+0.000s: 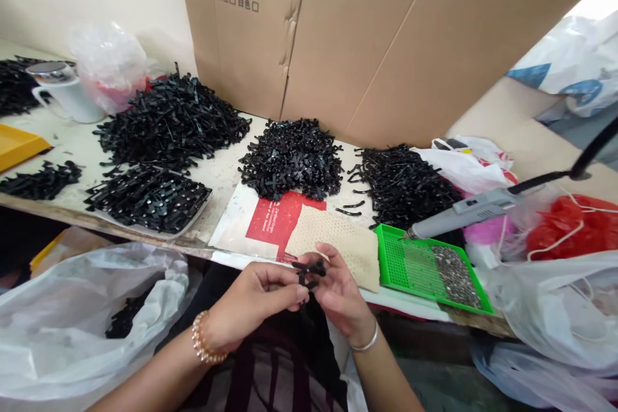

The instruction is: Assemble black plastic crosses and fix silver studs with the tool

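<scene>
My left hand (pixel 251 302) and my right hand (pixel 338 296) meet just below the table's front edge, both pinched on small black plastic clip parts (pixel 309 271) held between the fingertips. The left wrist has a bead bracelet, the right a silver bangle. Just beyond the hands lies a beige perforated pad (pixel 338 241) on a red and white sheet (pixel 268 222). Heaps of black clip parts lie further back: a middle heap (pixel 292 158), a right heap (pixel 400 183), a large left heap (pixel 171 119).
A green tray (pixel 393 257) with small metal pieces and a grey powered tool (pixel 463 212) sit at the right. A cardboard box (pixel 367 32) stands behind. White plastic bags (pixel 72 315) hang at the left and right. A mug (pixel 67 93) and a yellow tray (pixel 17 145) are far left.
</scene>
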